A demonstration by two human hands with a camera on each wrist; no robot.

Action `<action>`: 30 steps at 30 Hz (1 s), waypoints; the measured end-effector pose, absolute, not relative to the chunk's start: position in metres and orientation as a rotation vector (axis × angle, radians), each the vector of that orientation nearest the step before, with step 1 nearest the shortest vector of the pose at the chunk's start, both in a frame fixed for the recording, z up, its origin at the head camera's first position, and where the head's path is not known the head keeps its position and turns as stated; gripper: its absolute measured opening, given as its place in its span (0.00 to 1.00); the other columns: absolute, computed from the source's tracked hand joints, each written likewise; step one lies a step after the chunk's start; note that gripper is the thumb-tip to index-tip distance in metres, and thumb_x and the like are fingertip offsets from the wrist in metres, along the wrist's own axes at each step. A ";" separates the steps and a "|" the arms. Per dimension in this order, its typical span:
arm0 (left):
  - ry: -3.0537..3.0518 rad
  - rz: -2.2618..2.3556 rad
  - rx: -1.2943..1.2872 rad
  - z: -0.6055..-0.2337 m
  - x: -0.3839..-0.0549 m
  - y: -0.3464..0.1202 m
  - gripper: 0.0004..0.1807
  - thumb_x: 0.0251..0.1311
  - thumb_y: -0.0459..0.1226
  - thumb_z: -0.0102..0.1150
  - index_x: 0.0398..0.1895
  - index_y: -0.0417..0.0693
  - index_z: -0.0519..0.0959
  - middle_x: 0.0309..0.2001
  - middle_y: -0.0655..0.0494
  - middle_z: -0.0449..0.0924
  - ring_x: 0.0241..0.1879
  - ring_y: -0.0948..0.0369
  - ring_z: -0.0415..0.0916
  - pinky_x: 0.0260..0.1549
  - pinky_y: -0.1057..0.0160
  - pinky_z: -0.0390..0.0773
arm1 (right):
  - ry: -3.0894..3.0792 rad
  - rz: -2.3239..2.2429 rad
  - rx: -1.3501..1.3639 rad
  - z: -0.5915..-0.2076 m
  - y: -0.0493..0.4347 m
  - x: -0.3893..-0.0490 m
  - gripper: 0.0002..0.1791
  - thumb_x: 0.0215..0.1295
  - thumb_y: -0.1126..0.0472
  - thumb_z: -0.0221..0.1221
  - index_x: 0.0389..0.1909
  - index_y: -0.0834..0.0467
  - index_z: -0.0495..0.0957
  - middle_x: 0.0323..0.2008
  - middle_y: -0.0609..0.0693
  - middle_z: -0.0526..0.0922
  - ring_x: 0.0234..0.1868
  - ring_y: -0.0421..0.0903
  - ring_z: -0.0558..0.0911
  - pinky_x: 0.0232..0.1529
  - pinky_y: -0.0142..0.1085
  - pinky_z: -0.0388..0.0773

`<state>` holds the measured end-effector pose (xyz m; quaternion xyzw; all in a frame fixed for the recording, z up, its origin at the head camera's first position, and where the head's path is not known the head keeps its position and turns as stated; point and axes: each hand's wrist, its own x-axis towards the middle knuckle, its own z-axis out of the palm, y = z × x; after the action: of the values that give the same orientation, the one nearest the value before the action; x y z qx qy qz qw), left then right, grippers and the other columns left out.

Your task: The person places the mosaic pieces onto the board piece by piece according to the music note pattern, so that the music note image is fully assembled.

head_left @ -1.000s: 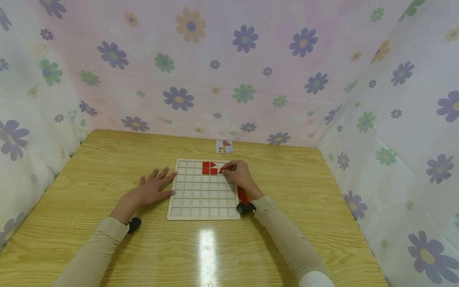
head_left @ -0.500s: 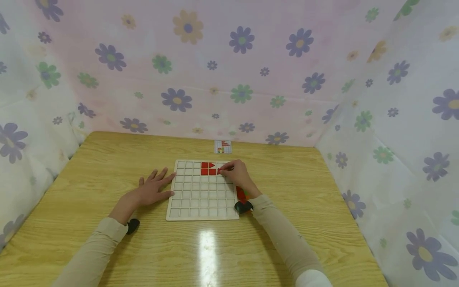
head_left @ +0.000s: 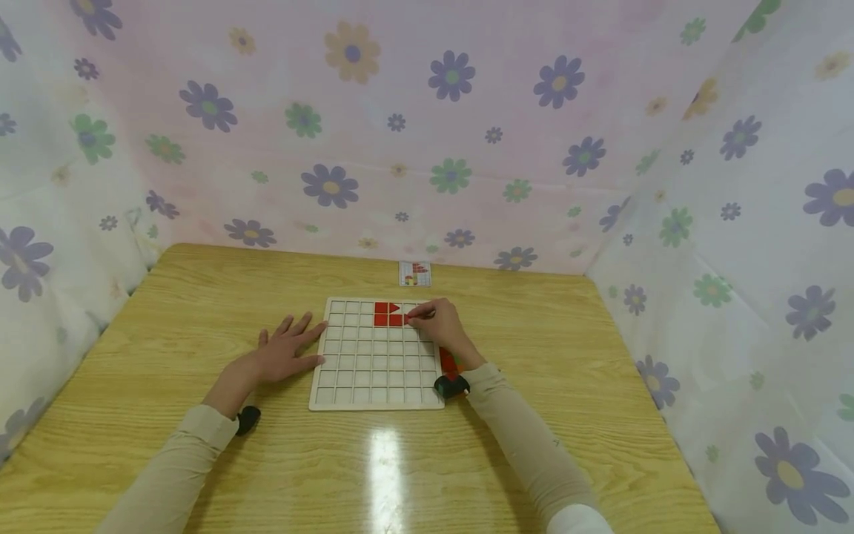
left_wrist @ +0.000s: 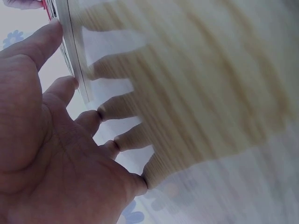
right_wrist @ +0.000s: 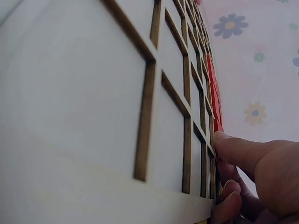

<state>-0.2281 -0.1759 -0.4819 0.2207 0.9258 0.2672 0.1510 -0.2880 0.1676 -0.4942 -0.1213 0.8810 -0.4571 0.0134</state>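
A pale wooden grid board (head_left: 356, 371) lies on the table. Three red square tiles (head_left: 381, 320) and a red triangle tile (head_left: 394, 308) fill cells near its far edge. Thumb and fingers of my right hand (head_left: 440, 326) pinch another small red triangle tile (head_left: 408, 319) at the cell right of the nearer row of squares; the fingers cover much of it. In the right wrist view the thumb tip is down by a red tile (right_wrist: 218, 125) at the grid. Fingers spread, my left hand (head_left: 287, 352) rests on the table, with thumb and index fingertip at the board's left edge.
A small picture card (head_left: 415, 274) with a coloured pattern lies beyond the board. Red and other coloured pieces (head_left: 448, 362) sit at the board's right side, partly under my right wrist. A flowered cloth (head_left: 427, 148) encloses the table's back and sides.
My right hand has lowered the red triangle tile a little, toward the cell beside the red squares. The left hand stays at the board's edge.
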 end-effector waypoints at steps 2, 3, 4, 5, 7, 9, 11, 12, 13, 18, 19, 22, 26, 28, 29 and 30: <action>2.657 0.764 0.631 -0.482 -0.228 -0.176 0.41 0.73 0.55 0.54 0.82 0.48 0.54 0.81 0.34 0.39 0.77 0.29 0.30 0.62 0.18 0.31 | 2.731 -1.429 -0.382 -0.494 0.168 -0.288 0.05 0.66 0.65 0.67 0.38 0.61 0.90 0.43 0.57 0.90 0.39 0.50 0.87 0.44 0.42 0.84; 2.655 0.769 0.629 -0.481 -0.228 -0.176 0.41 0.73 0.55 0.54 0.82 0.48 0.54 0.81 0.34 0.39 0.77 0.29 0.30 0.62 0.18 0.31 | 2.727 -1.430 -0.385 -0.494 0.168 -0.287 0.05 0.66 0.65 0.67 0.38 0.61 0.90 0.42 0.57 0.90 0.39 0.50 0.87 0.44 0.42 0.84; 2.654 0.767 0.628 -0.481 -0.228 -0.176 0.41 0.73 0.55 0.54 0.82 0.48 0.54 0.81 0.34 0.39 0.77 0.29 0.30 0.62 0.18 0.31 | 2.725 -1.429 -0.388 -0.494 0.169 -0.287 0.05 0.66 0.66 0.67 0.38 0.62 0.90 0.42 0.57 0.90 0.39 0.50 0.87 0.44 0.42 0.84; 2.653 0.767 0.624 -0.481 -0.228 -0.176 0.41 0.73 0.55 0.54 0.82 0.48 0.54 0.81 0.34 0.39 0.78 0.30 0.30 0.63 0.19 0.31 | 2.726 -1.427 -0.394 -0.495 0.169 -0.287 0.05 0.66 0.66 0.67 0.38 0.62 0.90 0.41 0.57 0.90 0.39 0.49 0.87 0.44 0.42 0.84; 2.652 0.770 0.624 -0.480 -0.228 -0.175 0.41 0.73 0.55 0.54 0.82 0.48 0.54 0.81 0.34 0.39 0.78 0.30 0.30 0.63 0.19 0.31 | 2.734 -1.417 -0.413 -0.496 0.170 -0.288 0.04 0.66 0.67 0.67 0.37 0.62 0.90 0.40 0.56 0.90 0.38 0.48 0.86 0.43 0.41 0.83; 2.655 0.770 0.628 -0.480 -0.227 -0.175 0.41 0.73 0.55 0.54 0.82 0.48 0.55 0.81 0.34 0.40 0.77 0.29 0.30 0.63 0.18 0.32 | 2.728 -1.417 -0.419 -0.496 0.171 -0.288 0.04 0.66 0.67 0.67 0.37 0.61 0.90 0.40 0.55 0.89 0.38 0.48 0.86 0.42 0.40 0.83; 2.658 0.772 0.629 -0.479 -0.227 -0.175 0.41 0.73 0.55 0.54 0.81 0.48 0.55 0.81 0.34 0.40 0.77 0.29 0.31 0.63 0.18 0.32 | 2.714 -1.419 -0.413 -0.496 0.172 -0.288 0.05 0.67 0.66 0.66 0.38 0.61 0.90 0.40 0.55 0.89 0.38 0.48 0.85 0.43 0.41 0.83; 2.659 0.772 0.629 -0.479 -0.227 -0.174 0.41 0.73 0.55 0.54 0.81 0.48 0.55 0.81 0.34 0.40 0.77 0.29 0.31 0.62 0.18 0.33 | 2.704 -1.417 -0.402 -0.496 0.172 -0.288 0.05 0.67 0.66 0.66 0.38 0.61 0.90 0.41 0.55 0.89 0.38 0.48 0.85 0.43 0.41 0.83; 2.658 0.773 0.628 -0.479 -0.227 -0.175 0.41 0.73 0.54 0.54 0.81 0.48 0.55 0.81 0.34 0.40 0.77 0.29 0.31 0.62 0.18 0.32 | 2.691 -1.418 -0.381 -0.495 0.172 -0.288 0.05 0.67 0.65 0.67 0.38 0.60 0.90 0.41 0.55 0.89 0.38 0.47 0.85 0.44 0.40 0.82; 2.657 0.780 0.622 -0.481 -0.226 -0.175 0.41 0.73 0.54 0.54 0.81 0.47 0.55 0.81 0.34 0.39 0.77 0.29 0.30 0.62 0.18 0.31 | 2.671 -1.416 -0.334 -0.494 0.170 -0.286 0.05 0.68 0.64 0.66 0.38 0.59 0.90 0.42 0.54 0.89 0.38 0.46 0.85 0.45 0.41 0.82; 2.658 0.782 0.622 -0.482 -0.226 -0.175 0.41 0.73 0.55 0.54 0.81 0.47 0.55 0.81 0.33 0.40 0.77 0.29 0.30 0.62 0.18 0.31 | 2.671 -1.423 -0.333 -0.494 0.170 -0.286 0.05 0.67 0.65 0.66 0.39 0.59 0.90 0.42 0.55 0.89 0.38 0.46 0.85 0.45 0.41 0.82; 2.659 0.790 0.622 -0.481 -0.226 -0.175 0.41 0.73 0.54 0.55 0.81 0.47 0.56 0.81 0.33 0.40 0.77 0.29 0.31 0.62 0.18 0.32 | 2.661 -1.441 -0.329 -0.493 0.169 -0.284 0.05 0.68 0.65 0.66 0.39 0.61 0.90 0.42 0.56 0.89 0.38 0.47 0.86 0.45 0.41 0.83; 2.655 0.804 0.622 -0.479 -0.226 -0.174 0.41 0.73 0.53 0.55 0.81 0.46 0.56 0.81 0.33 0.40 0.77 0.28 0.30 0.62 0.18 0.31 | 2.654 -1.466 -0.331 -0.493 0.169 -0.284 0.06 0.67 0.66 0.66 0.39 0.63 0.89 0.40 0.56 0.89 0.37 0.47 0.86 0.44 0.40 0.83; 2.653 0.803 0.622 -0.479 -0.225 -0.174 0.41 0.73 0.53 0.55 0.81 0.46 0.55 0.81 0.33 0.40 0.77 0.29 0.30 0.62 0.18 0.30 | 2.649 -1.476 -0.332 -0.494 0.169 -0.284 0.06 0.67 0.66 0.66 0.39 0.63 0.89 0.39 0.56 0.90 0.36 0.47 0.87 0.43 0.40 0.83; 2.653 0.800 0.621 -0.478 -0.225 -0.174 0.41 0.73 0.53 0.55 0.81 0.47 0.55 0.81 0.33 0.39 0.77 0.29 0.30 0.62 0.18 0.30 | 2.648 -1.477 -0.331 -0.494 0.169 -0.284 0.06 0.67 0.66 0.66 0.39 0.63 0.89 0.39 0.56 0.90 0.36 0.47 0.87 0.43 0.40 0.83; 2.653 0.801 0.623 -0.478 -0.225 -0.175 0.41 0.73 0.53 0.55 0.81 0.47 0.55 0.81 0.33 0.39 0.77 0.29 0.30 0.62 0.18 0.30 | 2.649 -1.478 -0.332 -0.494 0.169 -0.284 0.06 0.67 0.66 0.66 0.40 0.63 0.89 0.39 0.56 0.90 0.36 0.47 0.87 0.44 0.40 0.84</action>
<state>-0.2246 -0.1746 -0.4779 0.2169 0.9234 0.2788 0.1503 -0.2844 0.1690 -0.4944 -0.1086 0.8672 -0.4839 0.0450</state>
